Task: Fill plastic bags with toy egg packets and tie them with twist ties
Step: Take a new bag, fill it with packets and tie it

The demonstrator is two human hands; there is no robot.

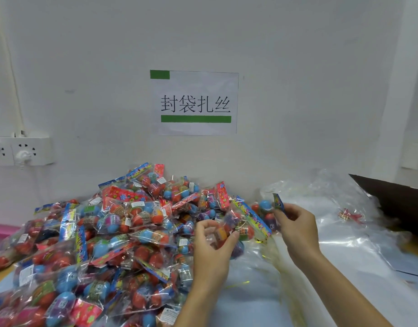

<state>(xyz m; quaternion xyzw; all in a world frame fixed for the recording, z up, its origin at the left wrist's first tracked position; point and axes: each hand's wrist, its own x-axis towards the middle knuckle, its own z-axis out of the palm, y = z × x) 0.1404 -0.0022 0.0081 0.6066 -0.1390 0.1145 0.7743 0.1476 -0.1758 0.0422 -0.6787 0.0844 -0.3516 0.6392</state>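
A big heap of toy egg packets [113, 234] covers the left half of the table, with red, blue and purple eggs in clear wrappers with bright header cards. My left hand [210, 241] grips one packet [241, 228] at the heap's right edge. My right hand [295, 227] pinches the blue header card of a second packet [270, 208] just to the right of it. Clear plastic bags [340, 234] lie spread under and beyond my right hand. Gold twist ties [241, 283] lie on the plastic near my forearms.
A dark cardboard flap [396, 201] juts in at the right edge. A small red and gold bundle [350, 215] rests on the plastic sheets. A wall with a paper sign [195, 102] stands right behind the heap, and a power strip [21, 151] hangs at the left.
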